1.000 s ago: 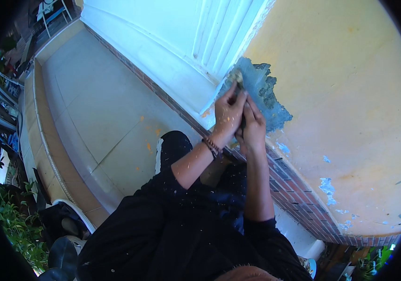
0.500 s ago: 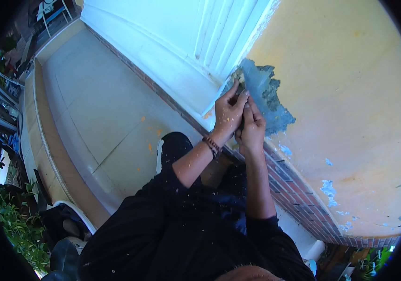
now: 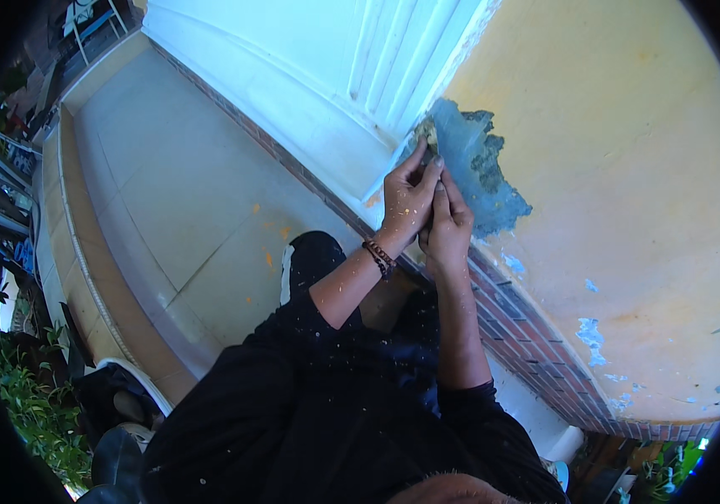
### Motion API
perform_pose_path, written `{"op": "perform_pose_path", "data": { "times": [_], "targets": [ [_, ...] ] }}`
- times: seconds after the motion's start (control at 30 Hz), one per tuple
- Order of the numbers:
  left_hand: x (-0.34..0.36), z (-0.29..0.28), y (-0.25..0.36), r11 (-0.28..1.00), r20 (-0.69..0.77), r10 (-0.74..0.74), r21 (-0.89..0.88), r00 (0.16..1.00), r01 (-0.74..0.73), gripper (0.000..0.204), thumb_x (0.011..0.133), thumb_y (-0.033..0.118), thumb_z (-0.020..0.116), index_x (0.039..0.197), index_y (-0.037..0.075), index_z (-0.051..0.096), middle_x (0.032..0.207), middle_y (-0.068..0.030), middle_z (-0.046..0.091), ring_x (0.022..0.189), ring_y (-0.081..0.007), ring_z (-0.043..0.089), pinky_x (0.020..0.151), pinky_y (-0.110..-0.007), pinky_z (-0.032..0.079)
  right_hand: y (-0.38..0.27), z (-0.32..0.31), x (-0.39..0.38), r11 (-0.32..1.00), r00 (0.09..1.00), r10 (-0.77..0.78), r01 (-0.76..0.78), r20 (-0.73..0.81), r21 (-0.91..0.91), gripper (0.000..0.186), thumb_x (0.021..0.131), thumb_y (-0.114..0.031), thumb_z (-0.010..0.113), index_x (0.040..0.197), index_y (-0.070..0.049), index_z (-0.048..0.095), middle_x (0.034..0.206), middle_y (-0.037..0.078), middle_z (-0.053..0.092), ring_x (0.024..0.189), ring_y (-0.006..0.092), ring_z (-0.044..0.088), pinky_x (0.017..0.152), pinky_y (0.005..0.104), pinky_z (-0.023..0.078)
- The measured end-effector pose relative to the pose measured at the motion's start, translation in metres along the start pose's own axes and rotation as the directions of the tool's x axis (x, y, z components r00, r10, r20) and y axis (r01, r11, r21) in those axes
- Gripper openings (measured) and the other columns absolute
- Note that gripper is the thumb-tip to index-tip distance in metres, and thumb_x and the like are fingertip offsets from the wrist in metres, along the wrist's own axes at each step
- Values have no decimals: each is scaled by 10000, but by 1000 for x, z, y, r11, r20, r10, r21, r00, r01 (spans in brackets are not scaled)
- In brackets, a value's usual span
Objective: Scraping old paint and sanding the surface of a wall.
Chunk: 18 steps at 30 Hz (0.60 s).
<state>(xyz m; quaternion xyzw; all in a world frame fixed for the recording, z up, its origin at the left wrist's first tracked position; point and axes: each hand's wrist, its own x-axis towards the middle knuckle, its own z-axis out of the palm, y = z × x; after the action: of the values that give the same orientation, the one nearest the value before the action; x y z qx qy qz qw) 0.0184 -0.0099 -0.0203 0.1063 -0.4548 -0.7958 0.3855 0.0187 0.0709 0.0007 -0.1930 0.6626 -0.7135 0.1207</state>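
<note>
Both hands meet at a bare grey patch (image 3: 465,160) where the yellow paint is gone from the wall, close beside the white panelled moulding. My left hand (image 3: 409,200) is closed, its fingertips pinching at the patch's left edge. Pressed against it from the right, my right hand (image 3: 448,228) is closed too. Between them they grip a thin scraper-like tool (image 3: 436,149), mostly hidden by the fingers. Pale flakes speckle the left hand and forearm. A beaded bracelet (image 3: 378,259) circles the left wrist.
White moulding (image 3: 293,63) runs along the left of the yellow wall (image 3: 612,168). Brick-patterned trim (image 3: 520,323) edges the wall's foot. Orange flakes (image 3: 268,259) lie on the tiled floor (image 3: 175,210). Green plants (image 3: 32,403) stand at lower left.
Both hands have shifted very slightly to the left and stay closed together at the bare patch. Otherwise the scene looks the same.
</note>
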Motion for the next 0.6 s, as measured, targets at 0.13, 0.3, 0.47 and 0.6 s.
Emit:
{"op": "perform_pose_path", "data": {
  "times": [0.13,0.3,0.47,0.6],
  "targets": [
    [-10,-6,-4,998,16,-46,45,999,45,558,1016,188,686,1498,-14,489,775,78,558,705,-10,432,608,-195,413,1,-4,-12,993,1000,14,-15,-10,-119,411,1101,-185,479,1494,-84,542,710,-62,586,436,6,345,385,223,267],
    [-7,-7,0,999,7,-54,3,999,54,560,1024,191,676,1506,-13,477,750,87,507,692,-10,420,592,-200,396,5,-6,-8,997,1000,-15,15,4,-74,413,1092,-151,482,1485,-34,536,983,33,637,750,68,493,649,239,391],
    [-6,-9,-7,997,8,-8,75,1000,7,567,1023,186,674,1520,11,464,727,94,486,672,-13,409,580,-208,388,12,-3,-3,999,999,-27,25,-45,-36,416,1086,-124,490,1477,11,528,1195,109,708,970,108,639,856,247,527],
    [-6,-12,-9,992,38,54,111,998,-58,581,1015,202,678,1524,22,464,715,99,486,659,-12,408,573,-215,389,8,-6,-8,997,997,82,-82,6,14,424,1090,-140,511,1489,4,516,1162,71,705,924,78,611,813,228,517]
  ]
}}
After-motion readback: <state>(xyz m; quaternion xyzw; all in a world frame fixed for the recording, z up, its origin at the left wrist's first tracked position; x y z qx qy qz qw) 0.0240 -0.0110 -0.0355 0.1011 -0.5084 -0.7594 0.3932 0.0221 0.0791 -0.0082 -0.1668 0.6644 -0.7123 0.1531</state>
